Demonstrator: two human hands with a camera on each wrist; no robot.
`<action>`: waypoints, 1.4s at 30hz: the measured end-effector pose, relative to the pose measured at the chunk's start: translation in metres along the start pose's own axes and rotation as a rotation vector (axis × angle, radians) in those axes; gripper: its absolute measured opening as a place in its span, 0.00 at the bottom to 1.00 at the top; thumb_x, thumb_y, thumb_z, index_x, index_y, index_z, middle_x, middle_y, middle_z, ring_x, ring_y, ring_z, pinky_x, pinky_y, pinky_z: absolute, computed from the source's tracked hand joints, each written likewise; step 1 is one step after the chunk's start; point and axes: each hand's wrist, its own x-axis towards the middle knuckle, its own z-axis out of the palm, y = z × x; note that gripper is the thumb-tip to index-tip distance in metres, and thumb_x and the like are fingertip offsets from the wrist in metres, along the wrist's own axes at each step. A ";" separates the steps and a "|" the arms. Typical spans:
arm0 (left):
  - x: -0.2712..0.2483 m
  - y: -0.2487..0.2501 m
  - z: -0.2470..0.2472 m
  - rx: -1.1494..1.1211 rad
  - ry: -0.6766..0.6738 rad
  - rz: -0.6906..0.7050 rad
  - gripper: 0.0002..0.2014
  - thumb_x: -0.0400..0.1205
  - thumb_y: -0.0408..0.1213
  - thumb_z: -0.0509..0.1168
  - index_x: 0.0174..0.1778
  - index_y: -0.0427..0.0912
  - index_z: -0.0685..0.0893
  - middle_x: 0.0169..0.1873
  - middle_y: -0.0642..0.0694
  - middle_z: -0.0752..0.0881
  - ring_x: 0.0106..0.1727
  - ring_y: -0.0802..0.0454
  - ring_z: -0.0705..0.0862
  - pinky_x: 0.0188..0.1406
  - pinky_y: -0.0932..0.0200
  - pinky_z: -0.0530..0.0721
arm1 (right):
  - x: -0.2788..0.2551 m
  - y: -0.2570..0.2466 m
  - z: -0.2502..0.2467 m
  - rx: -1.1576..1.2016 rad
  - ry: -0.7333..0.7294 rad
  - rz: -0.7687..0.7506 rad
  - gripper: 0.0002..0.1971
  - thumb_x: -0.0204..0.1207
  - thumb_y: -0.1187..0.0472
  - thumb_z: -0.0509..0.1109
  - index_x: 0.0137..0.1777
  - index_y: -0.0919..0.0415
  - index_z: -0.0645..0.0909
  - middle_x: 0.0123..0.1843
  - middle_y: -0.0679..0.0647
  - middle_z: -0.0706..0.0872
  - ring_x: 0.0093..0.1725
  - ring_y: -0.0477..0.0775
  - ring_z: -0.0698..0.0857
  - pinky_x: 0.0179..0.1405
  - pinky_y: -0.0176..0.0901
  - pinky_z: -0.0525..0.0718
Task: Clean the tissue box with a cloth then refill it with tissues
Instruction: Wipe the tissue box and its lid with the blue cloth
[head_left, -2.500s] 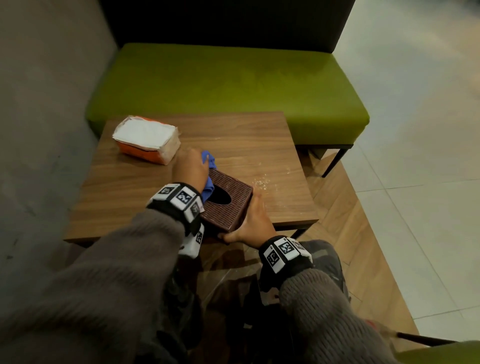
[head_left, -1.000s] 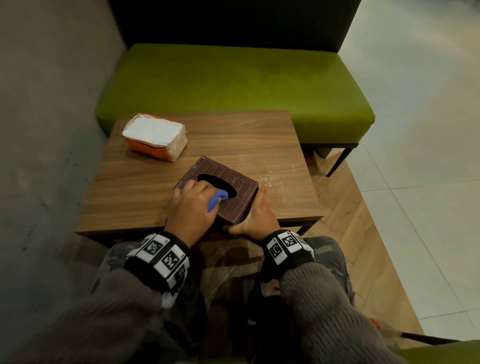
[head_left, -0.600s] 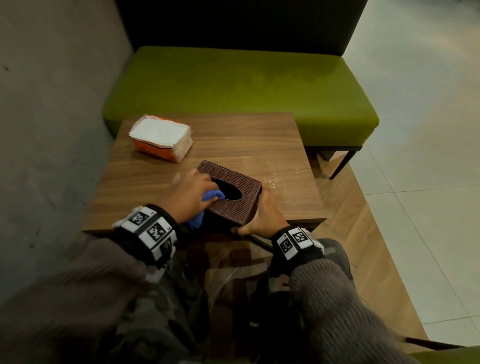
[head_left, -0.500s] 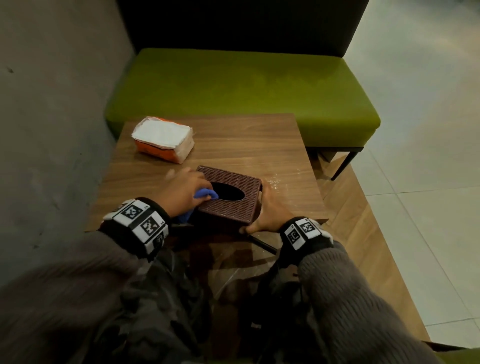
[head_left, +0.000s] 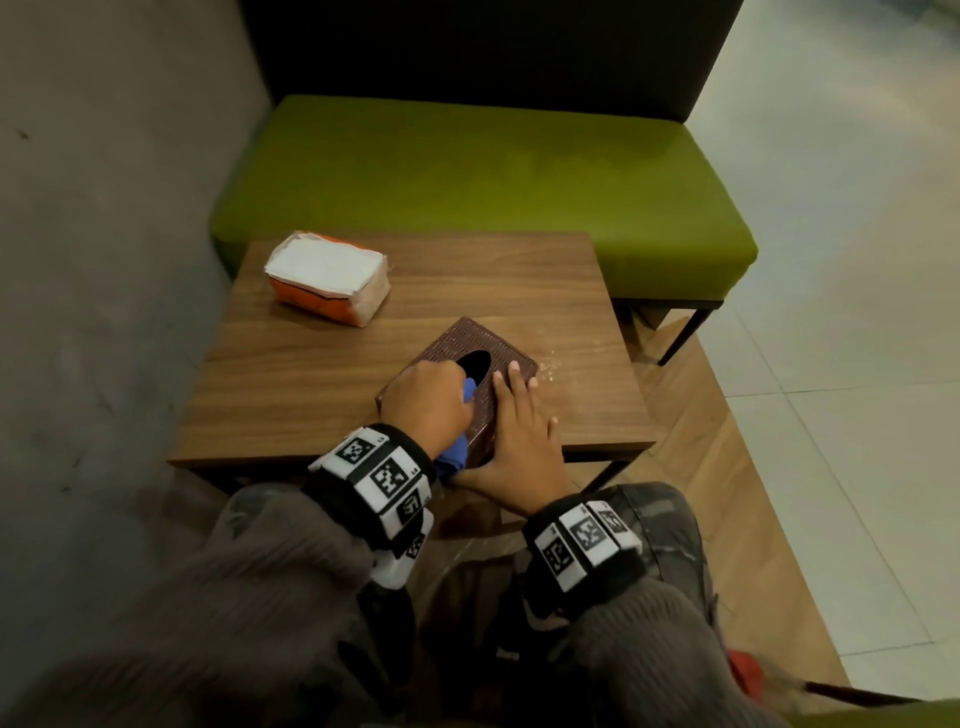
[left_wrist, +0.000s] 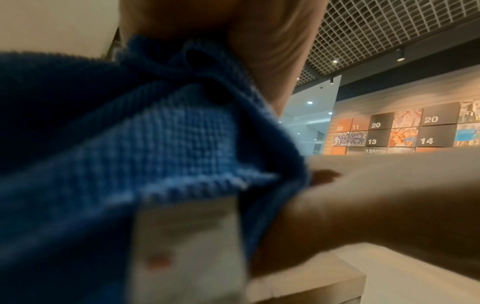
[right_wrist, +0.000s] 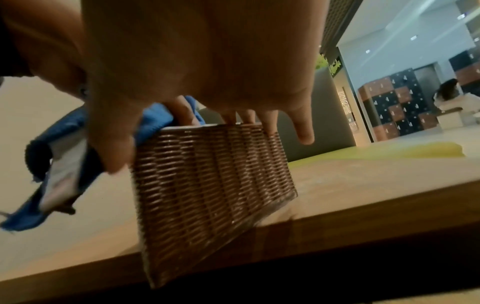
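Brown woven wicker covers the tissue box (head_left: 470, 358), which stands on the wooden table (head_left: 322, 374) close to its near edge, turned so one corner points toward the person. An oval opening (head_left: 477, 364) in its top shows dark inside. The right hand (head_left: 519, 441) lies flat over the near right part of the lid, fingers (head_left: 511, 384) straight and slightly spread, their tips reaching toward the box's far right edge, while the thumb runs down along the near side wall; the right wrist view shows the same fingers (right_wrist: 270, 121) hooked over the upper rim of the wicker wall (right_wrist: 207, 185). The left hand (head_left: 428, 400) sits on the near left part of the lid with its fingers curled round a bunched blue cloth (head_left: 457, 447), which it presses against the top just beside the opening. A fold of cloth pokes out between the two hands, and the rest hangs down past the near corner of the box, over the table's near edge. In the left wrist view the cloth (left_wrist: 130, 154) fills most of the picture, with a pale sewn tag (left_wrist: 187, 246) on it. A tissue pack (head_left: 328, 278), white on top and orange along the side, lies near the far left corner of the table, well apart from the box. Beyond the table's far edge stands a green bench (head_left: 467, 176).
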 end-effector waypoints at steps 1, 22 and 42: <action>0.003 -0.003 -0.002 -0.019 -0.061 0.019 0.11 0.79 0.44 0.63 0.47 0.41 0.84 0.46 0.41 0.86 0.48 0.42 0.83 0.43 0.50 0.82 | 0.002 0.000 -0.003 -0.015 -0.012 0.006 0.63 0.64 0.34 0.75 0.86 0.57 0.37 0.87 0.49 0.32 0.85 0.54 0.34 0.80 0.70 0.44; -0.002 -0.023 -0.033 0.270 -0.331 0.613 0.11 0.83 0.47 0.61 0.54 0.45 0.83 0.53 0.49 0.82 0.55 0.51 0.74 0.53 0.61 0.68 | 0.017 0.014 -0.032 -0.207 -0.158 -0.149 0.66 0.58 0.34 0.80 0.86 0.54 0.40 0.87 0.43 0.37 0.86 0.48 0.39 0.80 0.73 0.43; 0.004 -0.002 -0.014 0.209 -0.212 0.513 0.13 0.84 0.46 0.57 0.63 0.55 0.79 0.60 0.54 0.79 0.60 0.51 0.72 0.56 0.54 0.69 | 0.014 0.026 -0.017 0.055 0.002 -0.127 0.57 0.54 0.43 0.84 0.82 0.48 0.57 0.81 0.61 0.55 0.80 0.63 0.56 0.79 0.62 0.64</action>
